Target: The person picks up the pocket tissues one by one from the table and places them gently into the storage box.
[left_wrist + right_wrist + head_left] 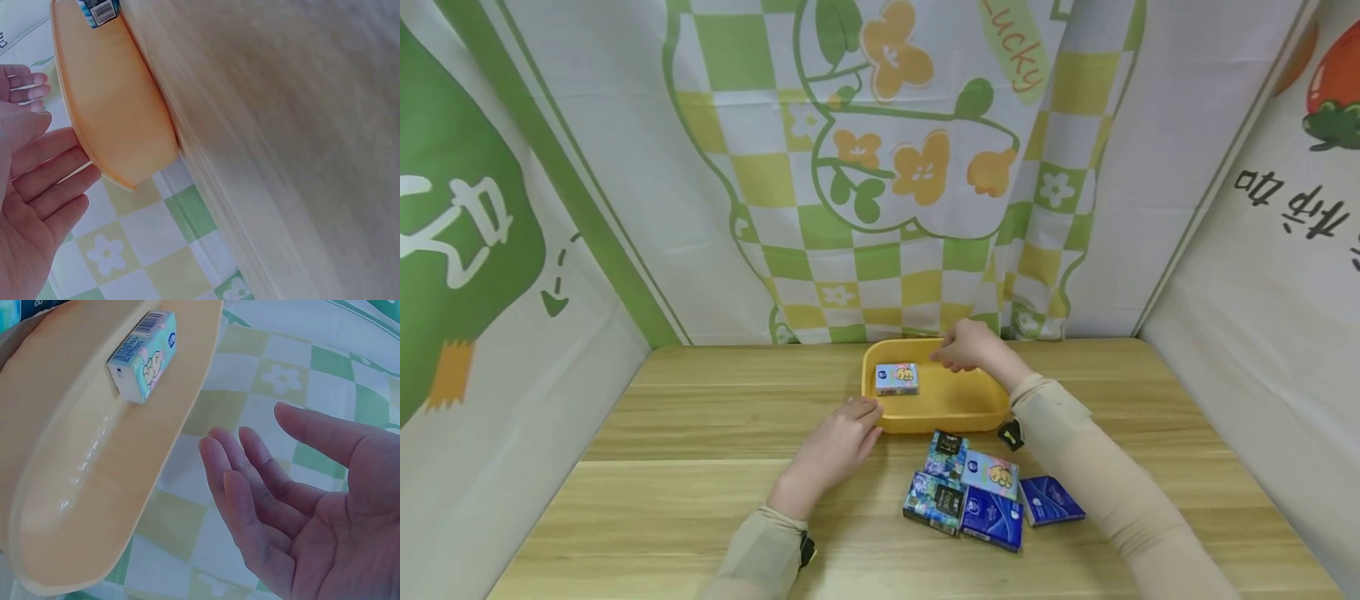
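Observation:
My left hand (pixel 837 443) rests its fairly straight fingers at the near left corner of a yellow plastic tray (pixel 946 423); in the left wrist view its fingertips touch the tray's rim. One light-blue tissue pack (pixel 897 379) with a cartoon print lies inside the tray, toward the left. Above the tray's far right part hovers my right hand (pixel 976 346). In the right wrist view its fingers are relaxed and nothing is between them.
In front of the tray lie several tissue packs: two dark floral ones (pixel 934 502), a light-blue one (pixel 991 475) and dark-blue ones (pixel 992 517). They sit on a wooden table (pixel 700 483). A printed curtain (pixel 880 275) hangs behind the table's far edge.

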Motion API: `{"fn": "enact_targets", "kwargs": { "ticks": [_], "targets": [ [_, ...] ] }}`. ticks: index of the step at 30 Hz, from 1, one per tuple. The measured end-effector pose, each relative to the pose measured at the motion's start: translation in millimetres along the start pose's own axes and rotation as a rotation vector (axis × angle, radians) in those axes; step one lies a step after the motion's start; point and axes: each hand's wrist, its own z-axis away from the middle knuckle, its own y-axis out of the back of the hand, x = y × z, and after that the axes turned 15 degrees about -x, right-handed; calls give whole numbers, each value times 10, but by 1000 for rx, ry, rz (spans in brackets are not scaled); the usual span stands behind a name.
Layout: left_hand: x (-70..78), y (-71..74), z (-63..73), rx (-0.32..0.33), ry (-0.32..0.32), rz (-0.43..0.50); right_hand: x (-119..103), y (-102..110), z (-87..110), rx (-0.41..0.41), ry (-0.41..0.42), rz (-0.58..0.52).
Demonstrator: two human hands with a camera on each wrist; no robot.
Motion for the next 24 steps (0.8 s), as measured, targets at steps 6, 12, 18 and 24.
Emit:
{"fn": "enact_targets", "kwargs": {
  "ticks": [6, 12, 18, 24],
  "targets": [
    [2, 4, 4, -3, 6, -12, 84, -1, 106, 19, 5, 3],
    [4, 1, -1, -10, 10, -13, 212, -25, 215, 27, -6, -21],
    [-7, -10, -10, -6, 4, -8, 352, -40, 337, 61, -12, -22],
    [-9, -21, -10, -8, 9, 1, 472, -65, 461, 90, -2, 7]
  ]
}}
